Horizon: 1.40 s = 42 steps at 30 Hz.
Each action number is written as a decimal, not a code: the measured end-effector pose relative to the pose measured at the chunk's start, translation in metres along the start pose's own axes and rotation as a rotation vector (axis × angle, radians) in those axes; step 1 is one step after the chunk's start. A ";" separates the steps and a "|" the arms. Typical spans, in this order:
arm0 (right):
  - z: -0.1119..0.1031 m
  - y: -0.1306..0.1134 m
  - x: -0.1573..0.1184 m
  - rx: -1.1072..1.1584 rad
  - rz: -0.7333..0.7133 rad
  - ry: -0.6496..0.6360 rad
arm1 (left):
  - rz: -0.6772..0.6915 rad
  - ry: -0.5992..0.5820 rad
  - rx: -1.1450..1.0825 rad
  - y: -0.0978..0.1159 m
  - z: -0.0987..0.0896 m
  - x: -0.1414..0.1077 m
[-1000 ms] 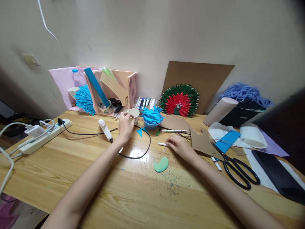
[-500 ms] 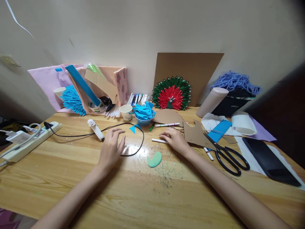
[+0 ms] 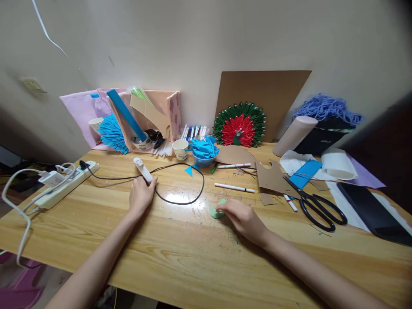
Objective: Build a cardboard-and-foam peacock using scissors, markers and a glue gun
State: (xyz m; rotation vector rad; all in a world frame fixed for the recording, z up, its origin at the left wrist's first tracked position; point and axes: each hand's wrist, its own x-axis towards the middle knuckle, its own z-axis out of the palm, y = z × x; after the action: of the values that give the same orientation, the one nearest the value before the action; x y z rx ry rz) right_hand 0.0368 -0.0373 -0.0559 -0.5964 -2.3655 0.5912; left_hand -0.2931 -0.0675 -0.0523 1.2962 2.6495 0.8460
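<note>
Cutout (image 3: 214, 213), green, touching right hand (image 3: 246, 218); left hand (image 3: 141, 195) on white tool (image 3: 143, 170).

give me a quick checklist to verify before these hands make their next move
1. Left hand on the white tool: ok, around its lower end.
2. Right hand on the green piece: ok, fingertips at its edge.
3. Black cord off the green piece: ok, its loop lies to the left.
4. White tool switched on: cannot tell, no readable indicator.
5. Work surface free of scraps: not ok, small bits are scattered near the right hand.
6. Scissors away from both hands: ok, lying off to the right.
</note>
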 end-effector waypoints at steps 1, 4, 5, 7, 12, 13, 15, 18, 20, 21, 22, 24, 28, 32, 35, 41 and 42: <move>0.000 -0.002 -0.007 -0.018 -0.007 -0.026 | 0.000 -0.011 0.015 -0.001 0.001 0.003; -0.006 -0.003 -0.021 -0.085 0.002 -0.179 | 0.011 0.004 -0.024 -0.009 -0.005 0.005; -0.008 -0.002 -0.023 -0.110 0.015 -0.237 | 0.021 0.027 -0.056 -0.012 -0.009 0.003; -0.010 -0.001 -0.023 -0.154 0.046 -0.327 | 0.044 0.090 -0.096 -0.018 -0.023 -0.005; -0.008 -0.019 -0.014 -0.105 0.094 -0.309 | 0.071 0.187 -0.102 -0.008 -0.070 -0.045; -0.008 -0.027 -0.009 -0.045 0.109 -0.277 | 0.121 0.207 -0.080 -0.001 -0.079 -0.054; -0.009 -0.047 0.002 0.136 0.159 -0.227 | 0.255 0.260 -0.008 0.019 -0.092 -0.073; -0.009 -0.079 0.030 0.486 0.176 -0.188 | 0.434 0.321 0.077 0.055 -0.100 -0.096; -0.007 -0.096 0.052 0.680 0.183 -0.079 | 0.558 0.304 0.076 0.078 -0.097 -0.108; -0.005 -0.102 0.062 0.768 0.184 -0.012 | 0.605 0.281 0.075 0.088 -0.094 -0.113; -0.004 -0.107 0.072 0.858 0.172 0.036 | 0.656 0.276 0.076 0.097 -0.089 -0.117; -0.002 -0.112 0.086 0.957 0.232 0.159 | 0.732 0.287 0.068 0.110 -0.079 -0.125; -0.011 -0.102 0.095 0.935 0.348 0.344 | 0.722 0.159 -0.125 0.120 -0.055 -0.139; -0.042 -0.078 0.093 0.817 0.374 0.507 | 0.681 -0.077 -0.309 0.102 -0.032 -0.148; -0.069 -0.056 0.084 0.622 0.371 0.631 | 0.724 -0.184 -0.251 0.075 -0.027 -0.147; -0.087 -0.024 0.036 0.442 0.517 0.511 | 0.810 -0.545 -0.154 0.052 -0.050 -0.146; -0.084 -0.020 0.026 0.449 0.558 0.447 | 0.830 -0.664 -0.170 0.056 -0.053 -0.144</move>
State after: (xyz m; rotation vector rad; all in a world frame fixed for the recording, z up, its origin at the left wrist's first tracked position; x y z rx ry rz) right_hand 0.0685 -0.0174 0.0263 -1.0540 -1.5704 1.0668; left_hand -0.1766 -0.1716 -0.0039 2.1679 1.4861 0.5152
